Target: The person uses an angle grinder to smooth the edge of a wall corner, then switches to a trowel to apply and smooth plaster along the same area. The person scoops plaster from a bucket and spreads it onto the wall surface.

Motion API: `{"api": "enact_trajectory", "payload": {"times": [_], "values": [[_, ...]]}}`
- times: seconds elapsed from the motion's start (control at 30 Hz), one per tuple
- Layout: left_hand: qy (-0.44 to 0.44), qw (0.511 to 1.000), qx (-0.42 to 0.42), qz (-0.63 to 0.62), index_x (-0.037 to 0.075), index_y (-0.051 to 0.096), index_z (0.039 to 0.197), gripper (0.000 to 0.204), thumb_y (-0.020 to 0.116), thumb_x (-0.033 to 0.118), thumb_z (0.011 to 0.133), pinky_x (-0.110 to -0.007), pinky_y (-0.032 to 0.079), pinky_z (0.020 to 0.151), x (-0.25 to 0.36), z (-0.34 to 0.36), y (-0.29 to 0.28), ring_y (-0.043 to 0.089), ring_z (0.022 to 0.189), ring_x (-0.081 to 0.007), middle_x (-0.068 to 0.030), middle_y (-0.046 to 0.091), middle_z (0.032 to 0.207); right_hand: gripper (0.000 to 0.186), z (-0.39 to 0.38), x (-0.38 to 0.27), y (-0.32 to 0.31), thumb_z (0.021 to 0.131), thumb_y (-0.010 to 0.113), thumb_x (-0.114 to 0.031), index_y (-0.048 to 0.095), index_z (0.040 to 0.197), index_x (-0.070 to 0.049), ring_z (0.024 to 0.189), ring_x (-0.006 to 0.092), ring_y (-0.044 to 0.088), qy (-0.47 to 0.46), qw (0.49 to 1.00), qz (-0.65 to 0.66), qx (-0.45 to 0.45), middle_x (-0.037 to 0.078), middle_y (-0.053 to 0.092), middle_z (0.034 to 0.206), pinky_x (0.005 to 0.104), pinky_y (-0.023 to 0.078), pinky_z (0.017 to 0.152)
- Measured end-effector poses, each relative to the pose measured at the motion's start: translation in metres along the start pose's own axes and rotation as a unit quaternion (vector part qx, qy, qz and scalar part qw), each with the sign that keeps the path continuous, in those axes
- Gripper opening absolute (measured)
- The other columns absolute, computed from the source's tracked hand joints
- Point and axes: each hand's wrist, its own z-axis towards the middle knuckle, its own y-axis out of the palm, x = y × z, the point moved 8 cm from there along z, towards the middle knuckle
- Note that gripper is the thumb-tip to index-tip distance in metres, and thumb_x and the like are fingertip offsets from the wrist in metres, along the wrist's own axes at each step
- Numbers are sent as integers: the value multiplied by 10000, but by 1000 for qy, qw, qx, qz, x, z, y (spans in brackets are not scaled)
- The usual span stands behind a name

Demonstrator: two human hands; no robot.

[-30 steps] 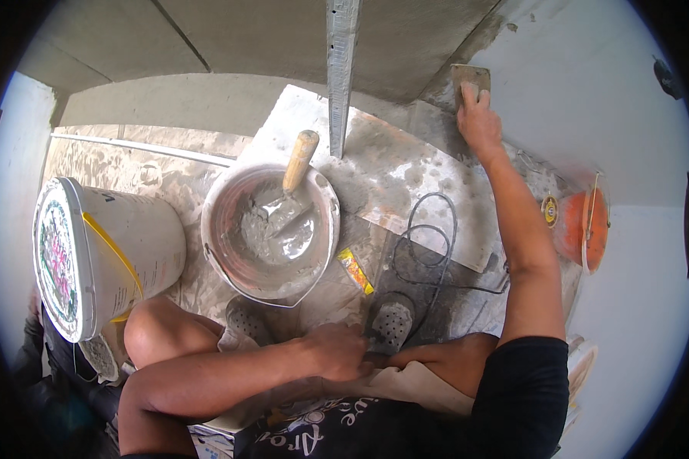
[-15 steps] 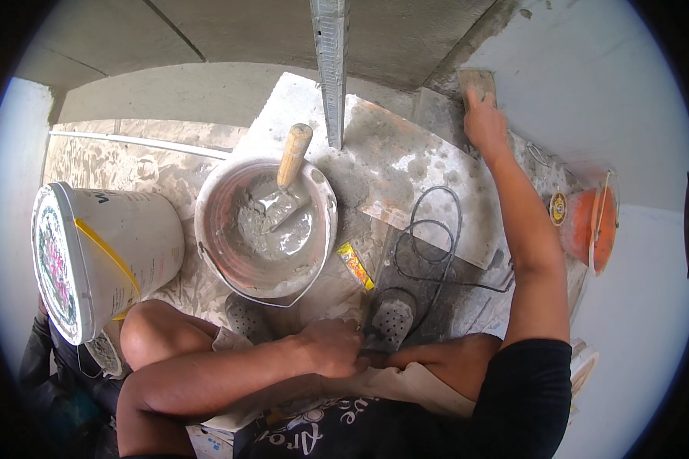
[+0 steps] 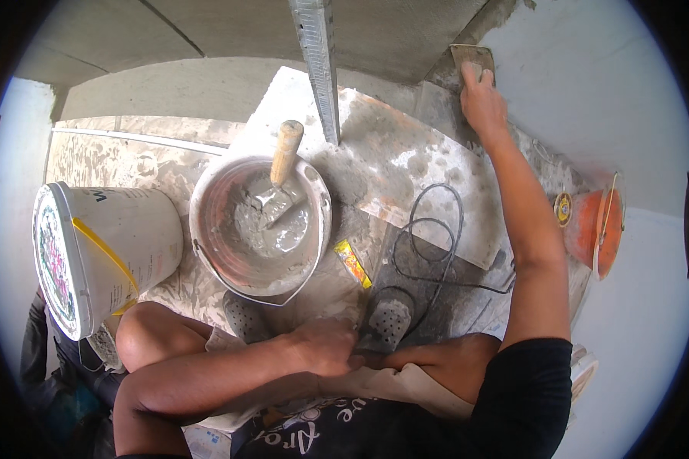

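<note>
With my right arm stretched out, my right hand [image 3: 483,107] grips a flat scraper [image 3: 475,55] with a wide, thin edge. Its blade lies against the wall beside the corner, where grey mortar [image 3: 478,23] meets the pale surface. My left hand [image 3: 328,346] is closed between my knees; whatever its fingers hold, if anything, is hidden. Ahead of it stands a bucket [image 3: 207,252] of wet grey mortar. A trowel [image 3: 286,153] with a wooden handle leans in that bucket, its blade partly sunk in the mix.
A white pail [image 3: 142,229] with a yellow handle stands at the left. Upright ahead is a metal bar [image 3: 318,69]. A black cable [image 3: 455,222] loops over the mortar-stained board [image 3: 429,168]. A yellow packet [image 3: 352,264] lies near my foot. An orange bucket [image 3: 593,229] sits by the right wall.
My right hand and the scraper have moved slightly up along the wall corner, and the scraper has tilted. My left hand stays between my knees. The view has shifted a little.
</note>
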Motion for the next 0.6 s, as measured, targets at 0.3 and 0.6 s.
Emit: {"api": "enact_trajectory", "payload": {"times": [0.3, 0.6], "values": [[-3, 1000, 8, 8, -71, 738, 1007, 534, 604, 440, 931, -495, 533, 960, 5, 0, -5, 665, 1084, -444, -293, 679, 1101, 469, -26, 25, 35, 949, 507, -77, 457, 1407, -167, 918, 475, 701, 39, 995, -19, -90, 276, 568, 1207, 568, 560, 802], [6, 1000, 30, 1, -80, 738, 964, 524, 612, 428, 925, -506, 542, 933, 3, 0, -5, 672, 1049, -450, -303, 684, 1067, 448, -4, 1, 23, 976, 492, -73, 470, 1414, -165, 950, 436, 704, -17, 999, -27, -44, 247, 578, 1247, 532, 572, 801]]}}
